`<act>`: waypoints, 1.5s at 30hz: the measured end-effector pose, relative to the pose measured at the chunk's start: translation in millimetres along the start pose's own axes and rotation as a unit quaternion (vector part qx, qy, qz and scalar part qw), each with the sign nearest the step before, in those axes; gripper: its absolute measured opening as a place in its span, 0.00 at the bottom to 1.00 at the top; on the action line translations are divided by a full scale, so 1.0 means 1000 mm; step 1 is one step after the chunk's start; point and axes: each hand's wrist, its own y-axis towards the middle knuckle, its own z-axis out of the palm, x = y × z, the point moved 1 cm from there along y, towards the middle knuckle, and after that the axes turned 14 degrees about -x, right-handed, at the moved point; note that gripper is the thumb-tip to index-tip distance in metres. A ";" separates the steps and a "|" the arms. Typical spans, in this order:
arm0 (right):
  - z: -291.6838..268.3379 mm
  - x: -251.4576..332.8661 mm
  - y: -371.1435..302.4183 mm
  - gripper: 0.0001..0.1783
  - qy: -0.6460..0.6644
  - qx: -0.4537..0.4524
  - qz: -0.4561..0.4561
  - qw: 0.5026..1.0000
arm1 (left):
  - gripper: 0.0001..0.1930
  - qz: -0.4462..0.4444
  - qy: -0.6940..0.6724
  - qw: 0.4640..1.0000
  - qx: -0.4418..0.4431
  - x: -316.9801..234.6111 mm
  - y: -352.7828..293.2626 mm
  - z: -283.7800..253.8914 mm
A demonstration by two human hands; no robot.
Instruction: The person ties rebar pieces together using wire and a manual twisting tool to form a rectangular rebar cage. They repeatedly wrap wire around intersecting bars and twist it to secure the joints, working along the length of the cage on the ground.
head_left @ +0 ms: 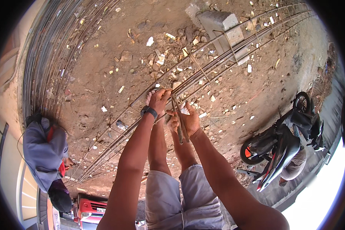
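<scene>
A long rebar cage [195, 78] runs diagonally from lower left to upper right, its thin rusty bars joined by stirrups. Over its middle is my left hand [160, 100], with a dark watch [149, 111] on the wrist. Its fingers are curled closed at the bars; whatever they pinch is hidden. Just to the right, my right hand [190, 121] is closed around rusty pincers [180, 122]. Their two handles point back toward me and the head end is up against the cage beside my left hand. My feet are partly hidden beneath my hands.
A concrete block [222, 30] lies under the cage at upper right. Bundled steel rods [46, 57] curve along the left. A person [46, 153] bends over the cage's lower left end. Motorcycles [274, 147] stand at right, beside another person [295, 165]. Rubble [159, 59] litters the dirt.
</scene>
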 end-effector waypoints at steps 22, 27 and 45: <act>-0.032 0.032 -0.023 0.36 -0.166 -0.016 0.109 0.980 | 0.20 -0.137 -0.075 0.986 0.064 0.001 0.007 0.001; -0.031 0.013 -0.020 0.46 -0.622 -0.246 -0.164 0.725 | 0.27 -0.094 -0.071 0.992 0.037 -0.007 0.008 -0.002; -0.041 -0.018 0.010 0.33 -0.660 -0.359 -0.260 0.606 | 0.19 -0.037 0.000 0.995 -0.095 0.002 -0.015 0.016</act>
